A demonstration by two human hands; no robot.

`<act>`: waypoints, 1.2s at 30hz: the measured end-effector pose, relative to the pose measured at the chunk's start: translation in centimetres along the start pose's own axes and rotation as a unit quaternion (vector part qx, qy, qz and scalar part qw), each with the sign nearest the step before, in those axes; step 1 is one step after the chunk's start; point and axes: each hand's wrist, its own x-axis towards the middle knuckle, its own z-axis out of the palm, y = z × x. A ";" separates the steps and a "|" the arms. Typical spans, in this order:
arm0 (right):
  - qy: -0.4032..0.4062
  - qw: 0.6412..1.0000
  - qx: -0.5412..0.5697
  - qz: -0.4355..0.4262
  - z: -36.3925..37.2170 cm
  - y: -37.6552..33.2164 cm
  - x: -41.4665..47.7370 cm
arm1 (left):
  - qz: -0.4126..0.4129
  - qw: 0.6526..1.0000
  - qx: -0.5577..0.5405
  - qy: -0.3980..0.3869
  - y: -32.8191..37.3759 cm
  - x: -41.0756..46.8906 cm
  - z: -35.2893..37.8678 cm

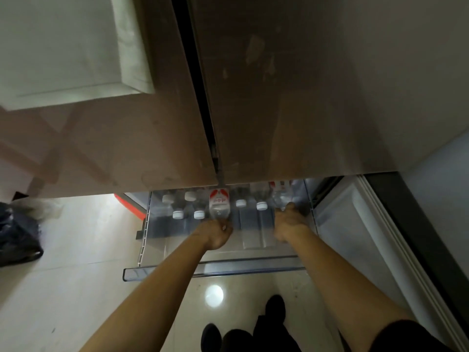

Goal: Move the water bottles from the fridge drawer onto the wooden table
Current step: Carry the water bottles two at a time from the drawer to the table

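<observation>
A clear plastic fridge drawer [210, 269] is pulled out below the closed brown fridge doors [279, 97]. Several water bottles with white caps [199, 214] stand upright in it. My left hand [218, 233] is shut on the lower end of a water bottle with a red label [219, 201], which is raised above the others. My right hand [289, 222] grips another clear water bottle [283, 196] at the drawer's right side; its upper part is hidden under the door edge. The wooden table is out of sight.
A dark bag [17, 235] lies on the pale tiled floor at the left. An open drawer front or panel [355, 237] stands at the right. My dark shoes [274, 306] are on the floor below the drawer.
</observation>
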 end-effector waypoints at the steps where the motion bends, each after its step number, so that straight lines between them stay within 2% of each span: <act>1: -0.008 1.000 -0.001 0.000 0.3 0.0 -0.3 | 0.001 1.000 -0.001 -0.005 -0.4 -0.4 0.3; 4: -0.046 0.999 -0.005 -0.005 0.6 0.0 -1.9 | 0.010 0.999 0.009 -0.048 -1.4 -1.9 0.7; 6: -0.074 0.997 0.020 0.002 0.9 -0.3 -2.8 | 0.001 0.999 0.000 -0.049 -1.8 -2.7 0.6; 10: -0.118 0.981 0.150 0.035 1.8 0.1 -3.4 | -0.010 0.999 -0.043 -0.014 -1.5 -4.4 -0.4; 14: -0.133 0.976 0.172 0.020 1.7 0.6 -2.9 | 0.039 0.997 0.006 0.059 -0.7 -6.5 -1.7; 19: -0.035 0.980 0.194 -0.031 -1.4 0.1 -7.2 | 0.070 0.967 -0.016 0.244 -0.6 -8.0 -3.4; 23: 0.146 0.967 0.199 -0.055 -4.6 1.1 -11.4 | 0.092 0.919 -0.030 0.382 -0.3 -8.8 -4.5; 26: 0.218 0.942 0.251 -0.037 -7.2 1.9 -13.7 | 0.127 0.912 -0.025 0.390 -0.2 -9.1 -4.0; 31: 0.207 0.932 0.297 -0.020 -6.7 2.0 -14.6 | 0.146 0.914 -0.040 0.376 -0.4 -9.0 -3.0; 34: 0.225 0.910 0.349 0.021 -5.3 2.5 -14.1 | 0.096 0.915 -0.164 0.357 -0.7 -8.8 -2.3; 36: 0.233 0.901 0.363 0.042 -4.7 3.0 -13.8 | 0.046 0.919 -0.205 0.335 -1.0 -8.5 -1.4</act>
